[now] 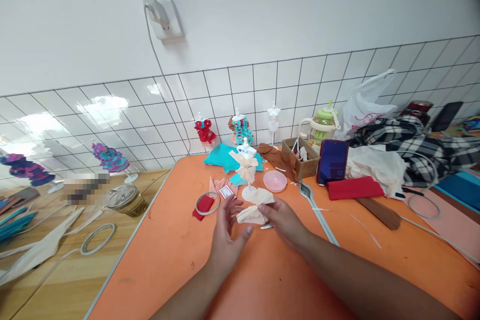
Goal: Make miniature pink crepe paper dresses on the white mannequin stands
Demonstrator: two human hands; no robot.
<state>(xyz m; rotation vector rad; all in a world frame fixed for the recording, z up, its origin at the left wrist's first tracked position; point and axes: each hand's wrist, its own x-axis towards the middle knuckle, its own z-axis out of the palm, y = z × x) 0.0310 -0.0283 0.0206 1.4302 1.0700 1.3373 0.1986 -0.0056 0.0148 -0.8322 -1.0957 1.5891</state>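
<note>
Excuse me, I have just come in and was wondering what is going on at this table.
A person is handling a gathered piece of cream fabric over the orange table. The right hand pinches it between the fingers, while the left hand is open at its other side; whether that one touches it is unclear. Just beyond stands a small white mannequin with cream cloth on it, with a pink bowl to its right.
</note>
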